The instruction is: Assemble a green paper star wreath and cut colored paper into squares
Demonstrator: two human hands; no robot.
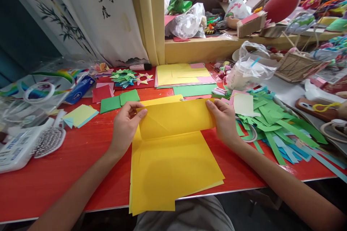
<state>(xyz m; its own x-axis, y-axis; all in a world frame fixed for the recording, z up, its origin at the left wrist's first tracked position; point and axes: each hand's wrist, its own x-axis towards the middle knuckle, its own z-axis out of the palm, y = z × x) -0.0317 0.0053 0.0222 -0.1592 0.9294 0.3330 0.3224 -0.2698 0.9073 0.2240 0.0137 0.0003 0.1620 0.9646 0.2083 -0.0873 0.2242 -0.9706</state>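
Observation:
A folded sheet of yellow paper is held up between my two hands, its long side across my view. My left hand pinches its upper left corner between thumb and fingers. At the upper right corner, my right hand grips it the same way. Beneath it, more yellow sheets lie on the red table and stick out past its front edge. The held sheet hides part of what lies behind it.
Cut green paper strips are heaped at right, beside a plastic bag. Green squares, a hairbrush and a blue tube lie at left. Stacked coloured paper sits at the back of the red table.

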